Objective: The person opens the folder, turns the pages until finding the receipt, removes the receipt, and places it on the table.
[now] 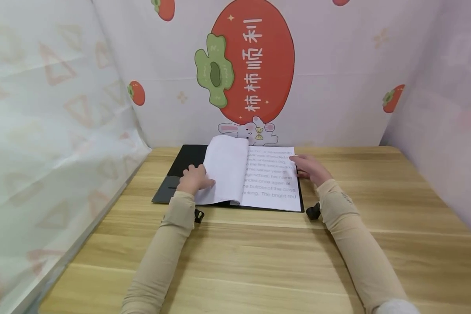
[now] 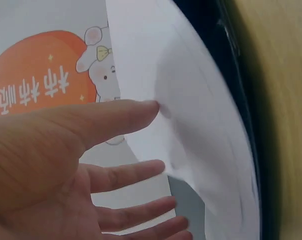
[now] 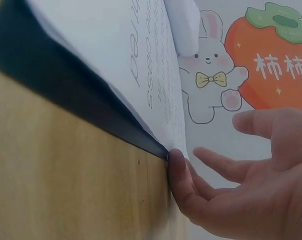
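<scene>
A black folder [image 1: 188,158] lies spread on the table, with white sheets of paper inside. A curved white page [image 1: 226,170] stands over its left half, and a printed page [image 1: 270,179] with large English text lies flat on the right. My left hand [image 1: 194,179] is at the left edge of the curved page; in the left wrist view its thumb [image 2: 146,112] touches the paper and its fingers are spread. At the folder's right edge is my right hand [image 1: 312,168]. In the right wrist view a fingertip [image 3: 177,160] meets that edge, with the thumb apart.
The wooden table [image 1: 235,261] ends at a white backdrop [image 1: 329,100] printed with a red persimmon and a rabbit. White sheeting [image 1: 55,131] hangs along the left side. A dark wrist mount [image 1: 313,212] sits by the right sleeve, close to the folder's corner.
</scene>
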`<action>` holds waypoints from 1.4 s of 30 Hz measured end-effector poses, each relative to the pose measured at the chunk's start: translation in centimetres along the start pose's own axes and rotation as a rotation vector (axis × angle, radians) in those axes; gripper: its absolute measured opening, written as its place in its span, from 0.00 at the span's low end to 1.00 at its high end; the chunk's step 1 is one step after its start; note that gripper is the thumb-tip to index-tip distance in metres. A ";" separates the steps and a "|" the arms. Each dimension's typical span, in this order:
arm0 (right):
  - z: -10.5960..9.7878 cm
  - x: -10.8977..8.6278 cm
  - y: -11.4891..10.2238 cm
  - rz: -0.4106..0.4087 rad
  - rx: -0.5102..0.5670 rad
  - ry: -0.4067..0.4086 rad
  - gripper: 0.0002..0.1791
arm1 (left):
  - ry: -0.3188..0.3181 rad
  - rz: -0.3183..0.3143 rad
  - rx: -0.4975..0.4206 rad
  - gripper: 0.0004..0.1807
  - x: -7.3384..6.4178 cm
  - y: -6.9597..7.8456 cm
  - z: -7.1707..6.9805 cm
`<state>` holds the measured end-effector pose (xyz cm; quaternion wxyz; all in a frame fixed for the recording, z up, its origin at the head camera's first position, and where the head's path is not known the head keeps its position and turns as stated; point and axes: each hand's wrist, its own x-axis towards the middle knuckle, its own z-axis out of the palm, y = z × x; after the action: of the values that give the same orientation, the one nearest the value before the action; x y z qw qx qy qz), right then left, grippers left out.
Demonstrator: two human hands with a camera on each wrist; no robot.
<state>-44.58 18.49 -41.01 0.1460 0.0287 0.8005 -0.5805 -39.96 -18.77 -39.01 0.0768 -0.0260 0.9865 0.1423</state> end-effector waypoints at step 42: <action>-0.5 1.2 0.6 -0.026 0.242 0.104 0.32 | 0.054 0.214 0.009 0.33 -0.6 4.8 2.9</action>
<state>-45.65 19.00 -41.71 0.0923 0.0657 0.7315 -0.6724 -39.26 -13.33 -40.32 0.0345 0.0758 0.9860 0.1445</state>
